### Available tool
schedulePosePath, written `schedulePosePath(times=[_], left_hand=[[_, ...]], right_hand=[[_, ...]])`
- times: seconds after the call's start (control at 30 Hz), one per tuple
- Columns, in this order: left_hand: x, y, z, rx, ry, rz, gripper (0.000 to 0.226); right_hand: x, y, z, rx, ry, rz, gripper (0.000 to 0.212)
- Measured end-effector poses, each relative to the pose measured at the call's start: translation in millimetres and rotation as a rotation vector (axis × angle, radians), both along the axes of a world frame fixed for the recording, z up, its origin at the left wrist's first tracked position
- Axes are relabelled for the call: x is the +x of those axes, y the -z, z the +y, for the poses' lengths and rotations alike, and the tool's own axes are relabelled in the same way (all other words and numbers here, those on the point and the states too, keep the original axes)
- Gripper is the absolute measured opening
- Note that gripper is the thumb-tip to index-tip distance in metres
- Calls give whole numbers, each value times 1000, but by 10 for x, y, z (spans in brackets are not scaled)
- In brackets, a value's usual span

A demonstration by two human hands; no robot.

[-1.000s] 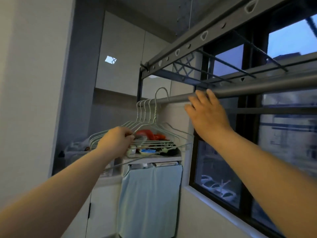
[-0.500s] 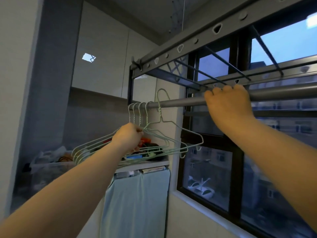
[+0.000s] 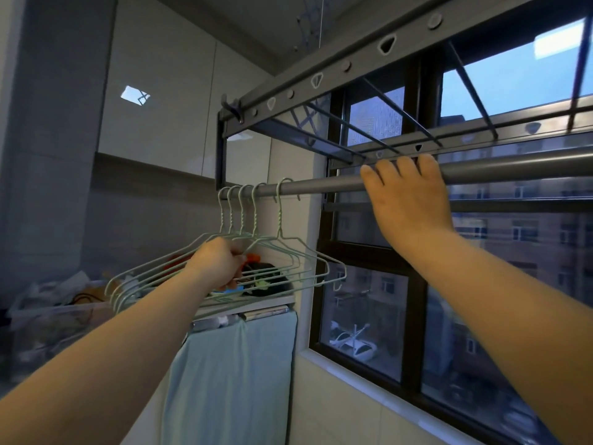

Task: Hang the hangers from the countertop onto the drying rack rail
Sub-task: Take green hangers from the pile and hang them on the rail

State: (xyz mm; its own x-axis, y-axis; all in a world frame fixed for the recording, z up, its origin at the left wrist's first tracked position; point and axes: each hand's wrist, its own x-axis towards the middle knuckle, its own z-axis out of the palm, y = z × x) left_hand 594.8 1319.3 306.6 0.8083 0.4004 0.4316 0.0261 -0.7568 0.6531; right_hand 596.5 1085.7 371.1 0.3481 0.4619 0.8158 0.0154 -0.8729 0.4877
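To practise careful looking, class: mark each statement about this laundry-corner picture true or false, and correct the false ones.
1. The left hand grips the hangers below their hooks. True.
2. The right hand holds a hanger. False: its fingers curl over the rail.
3. The hangers are red. False: they are pale green.
4. The hangers' hooks sit on the rail, to the left of the right hand. True.
5. A light blue cloth hangs below the hangers. True.
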Motion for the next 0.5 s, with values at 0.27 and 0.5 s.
schedulePosePath(times=[0.27,0.5], left_hand=[[-28,47,3,-50,27,15,22],[-56,54,-12,-51,10,13,25]], right_hand=[[108,74,-24,17,151,-155,58],[166,86,-45,38,161,-247,49]])
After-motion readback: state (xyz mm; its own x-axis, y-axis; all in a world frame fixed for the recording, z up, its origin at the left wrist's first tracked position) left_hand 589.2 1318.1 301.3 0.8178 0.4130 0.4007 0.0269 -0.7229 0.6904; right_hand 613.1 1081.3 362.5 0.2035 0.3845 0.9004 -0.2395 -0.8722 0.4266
